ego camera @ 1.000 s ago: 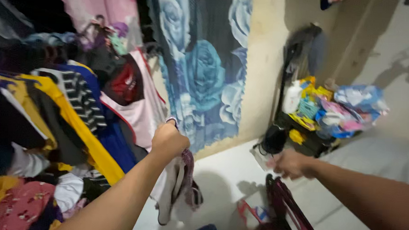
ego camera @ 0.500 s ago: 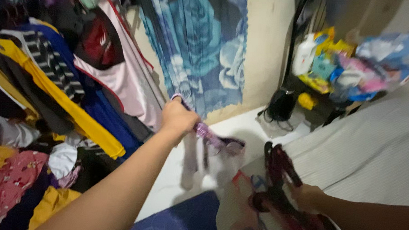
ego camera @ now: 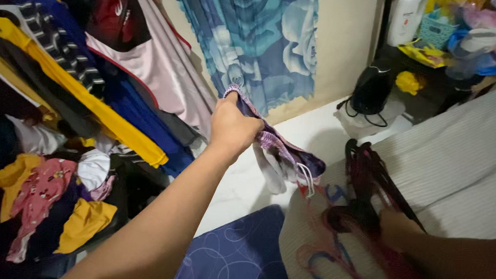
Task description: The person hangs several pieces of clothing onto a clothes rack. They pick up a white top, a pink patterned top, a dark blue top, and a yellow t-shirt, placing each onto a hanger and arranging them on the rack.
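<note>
1. Shorts point(ego camera: 283, 152), dark navy with a purple-and-white striped waistband and white drawstrings, hang from the left hand over the white floor point(ego camera: 314, 136), in front of the blue rose-print curtain point(ego camera: 262, 41).
2. Hanging clothes point(ego camera: 85, 84) fill the left side: a yellow garment, a striped one, blue ones and a pale pink top, with loose yellow and pink pieces heaped below.
3. Grey ribbed bedding point(ego camera: 456, 163) covers the right side, near a blue patterned cloth point(ego camera: 238, 254) at the bottom edge.
4. Left hand point(ego camera: 233, 125) is clenched around the shorts' waistband, arm stretched out from the lower left.
5. Right hand point(ego camera: 398, 230) grips a bunch of dark red hangers point(ego camera: 367, 176) lying on the bedding, fingers closed on them.
6. Black kettle point(ego camera: 373, 89) stands on the floor by the wall, just below a cluttered shelf point(ego camera: 455, 36) of bottles and cloths.
</note>
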